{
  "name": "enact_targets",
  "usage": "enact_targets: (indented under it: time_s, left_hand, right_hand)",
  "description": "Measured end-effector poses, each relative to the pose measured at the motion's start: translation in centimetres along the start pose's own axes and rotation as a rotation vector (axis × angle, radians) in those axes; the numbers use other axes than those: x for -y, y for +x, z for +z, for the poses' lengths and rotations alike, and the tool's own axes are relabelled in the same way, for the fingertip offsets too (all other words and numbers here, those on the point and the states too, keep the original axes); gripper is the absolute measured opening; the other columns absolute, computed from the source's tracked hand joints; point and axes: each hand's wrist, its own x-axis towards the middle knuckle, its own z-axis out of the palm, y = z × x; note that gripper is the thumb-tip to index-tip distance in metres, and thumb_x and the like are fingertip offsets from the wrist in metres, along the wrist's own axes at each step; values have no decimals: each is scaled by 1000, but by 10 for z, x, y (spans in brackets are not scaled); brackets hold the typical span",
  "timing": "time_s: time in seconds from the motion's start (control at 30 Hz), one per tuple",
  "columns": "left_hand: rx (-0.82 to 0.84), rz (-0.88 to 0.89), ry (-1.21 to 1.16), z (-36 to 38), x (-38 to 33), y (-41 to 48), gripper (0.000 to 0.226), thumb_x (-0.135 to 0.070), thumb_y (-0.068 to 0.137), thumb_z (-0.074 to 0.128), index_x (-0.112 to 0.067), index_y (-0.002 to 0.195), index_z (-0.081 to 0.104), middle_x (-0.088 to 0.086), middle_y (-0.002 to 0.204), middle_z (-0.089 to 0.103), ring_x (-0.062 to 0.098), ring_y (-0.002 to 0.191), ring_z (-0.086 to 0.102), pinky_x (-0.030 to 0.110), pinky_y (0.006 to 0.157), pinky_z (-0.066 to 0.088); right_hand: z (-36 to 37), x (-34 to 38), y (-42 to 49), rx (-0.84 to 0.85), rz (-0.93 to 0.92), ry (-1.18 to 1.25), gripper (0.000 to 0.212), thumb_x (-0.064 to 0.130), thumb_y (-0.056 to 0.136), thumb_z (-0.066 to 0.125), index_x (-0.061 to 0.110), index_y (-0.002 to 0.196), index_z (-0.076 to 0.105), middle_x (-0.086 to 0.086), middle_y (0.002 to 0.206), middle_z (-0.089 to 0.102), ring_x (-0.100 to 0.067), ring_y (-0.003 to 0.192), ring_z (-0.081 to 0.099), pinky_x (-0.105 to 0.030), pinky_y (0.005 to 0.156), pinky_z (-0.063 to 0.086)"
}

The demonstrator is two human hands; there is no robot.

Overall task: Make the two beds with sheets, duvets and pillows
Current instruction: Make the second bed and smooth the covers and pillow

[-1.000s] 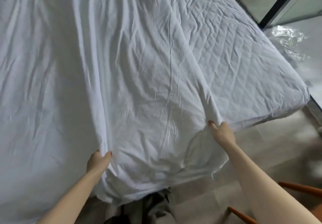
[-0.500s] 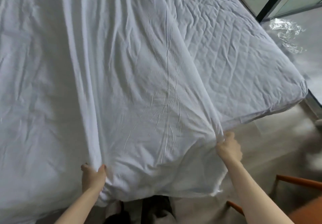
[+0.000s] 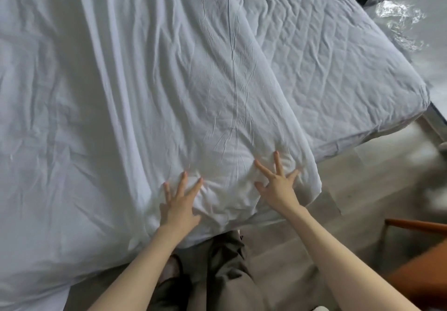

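On quilted mattress (image 3: 338,73) by grey floor (image 3: 362,177), left hand (image 3: 177,205) and right hand (image 3: 278,186) press sheet (image 3: 169,93), grip splayed

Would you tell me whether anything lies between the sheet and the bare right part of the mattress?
Nothing visible does. The sheet lies directly against the bare mattress, and the left hand and right hand rest on the sheet.

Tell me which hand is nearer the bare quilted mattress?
The right hand, spread at the edge of the sheet; the left hand presses farther in.
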Motion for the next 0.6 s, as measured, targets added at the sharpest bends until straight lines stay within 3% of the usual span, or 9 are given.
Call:
enact_targets:
  time_s: [0.1,0.23,0.33,0.47,0.6]
  left_hand:
    - [-3,24,-17,-13,0,-12,85,-39,94,58,-46,151,-3,-7,161,-17,38,148,-8,53,117,20]
    - [-92,117,-8,-31,11,-40,91,-47,93,57,-44,150,-14,-3,162,-17,34,148,-10,54,118,8]
    - [-211,193,56,-48,31,-68,88,-50,93,55,-43,151,-11,-3,162,-17,34,149,-9,53,119,8]
    - [-334,283,104,-72,72,-119,88,-50,92,56,-38,153,-6,0,161,-18,37,148,-9,53,119,11]
    - [-349,321,146,-94,122,-174,85,-51,94,52,-36,154,-6,-2,161,-20,35,147,-16,54,119,4]
  right_hand:
    - [-19,18,-14,45,45,71,55,31,97,50,49,145,32,8,163,-6,-44,146,2,-66,113,17]
    - [-25,51,-60,-43,-88,102,55,30,98,51,46,147,31,3,163,4,-36,148,9,-52,118,18]
    - [-19,83,-102,-116,-150,111,58,30,99,51,47,148,27,4,163,6,-33,150,2,-54,118,18]
    - [1,127,-164,-218,-195,108,64,33,98,52,45,151,18,4,163,9,-30,150,7,-55,117,20]
    - [24,172,-229,-310,-215,130,64,34,98,51,43,151,18,2,162,13,-31,149,12,-54,117,20]
